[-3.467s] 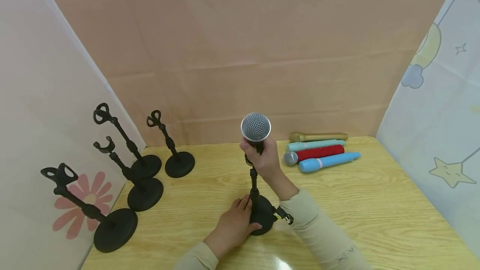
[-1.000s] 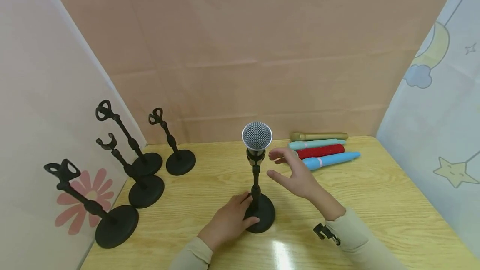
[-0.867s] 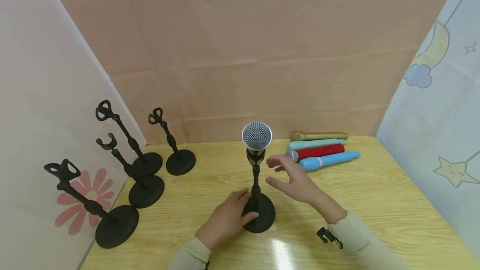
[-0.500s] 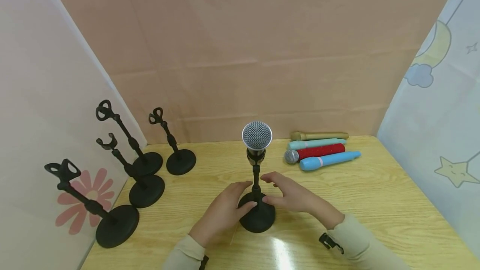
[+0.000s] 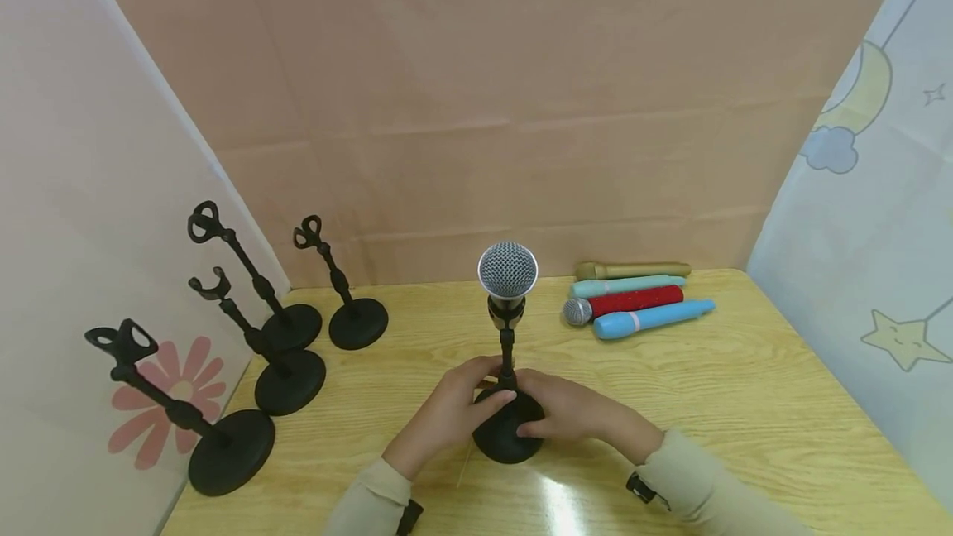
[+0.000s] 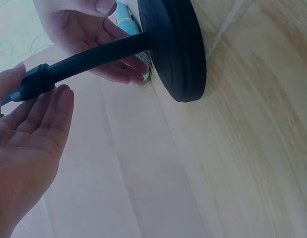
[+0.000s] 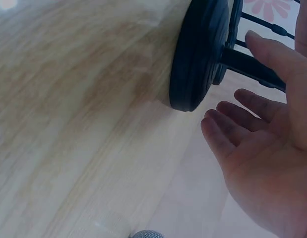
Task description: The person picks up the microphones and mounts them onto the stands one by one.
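A black microphone stand stands upright on the wooden table, with a silver-headed microphone in its clip. My left hand is at the pole from the left, thumb in front and fingers behind, loosely spread. In the left wrist view, the pole's collar lies between its thumb and fingers; firm contact cannot be told. My right hand is at the round base from the right, thumb over the base. In the right wrist view its fingers look relaxed, beside the pole and apart from it.
Several black stands without microphones, such as the nearest one, stand at the left. Back right lie a gold microphone, a mint one, a red one and a blue one. A beige backdrop rises behind.
Earlier my right hand held the microphone at the clip. It let go, then came down to the base. My left hand has shifted from the base up towards the pole.
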`<state>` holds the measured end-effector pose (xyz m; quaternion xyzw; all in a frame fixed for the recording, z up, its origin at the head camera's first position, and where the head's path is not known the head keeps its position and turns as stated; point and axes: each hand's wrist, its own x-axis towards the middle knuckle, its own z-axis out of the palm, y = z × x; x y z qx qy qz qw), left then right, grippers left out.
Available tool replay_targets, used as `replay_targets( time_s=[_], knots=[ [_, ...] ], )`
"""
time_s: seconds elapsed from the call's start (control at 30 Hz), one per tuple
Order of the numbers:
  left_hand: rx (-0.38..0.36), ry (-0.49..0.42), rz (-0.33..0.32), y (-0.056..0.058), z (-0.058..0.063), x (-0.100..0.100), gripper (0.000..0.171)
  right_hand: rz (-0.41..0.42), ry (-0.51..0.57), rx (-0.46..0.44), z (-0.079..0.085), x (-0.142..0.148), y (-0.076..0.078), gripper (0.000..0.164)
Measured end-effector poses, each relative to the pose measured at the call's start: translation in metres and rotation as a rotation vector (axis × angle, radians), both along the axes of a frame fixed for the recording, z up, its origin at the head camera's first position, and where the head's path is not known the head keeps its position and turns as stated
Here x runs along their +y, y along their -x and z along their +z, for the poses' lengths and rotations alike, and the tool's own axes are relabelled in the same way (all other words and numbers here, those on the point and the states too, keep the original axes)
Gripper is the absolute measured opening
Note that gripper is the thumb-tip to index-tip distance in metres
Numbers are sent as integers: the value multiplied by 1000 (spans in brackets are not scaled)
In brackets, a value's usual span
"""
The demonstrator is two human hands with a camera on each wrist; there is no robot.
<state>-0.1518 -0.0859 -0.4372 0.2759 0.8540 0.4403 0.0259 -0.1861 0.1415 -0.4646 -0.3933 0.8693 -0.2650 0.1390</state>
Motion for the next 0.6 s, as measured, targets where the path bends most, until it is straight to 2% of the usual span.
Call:
replay_targets(
  time_s=[0.27,0.6],
  knots=[
    [-21,-48,-47,6,-4,2,41,22,-93,71,-3,-2,-3,70],
    [-2,-41,-31,5,-2,3,37,29,-183,185,-6,-2,-10,69]
  ],
)
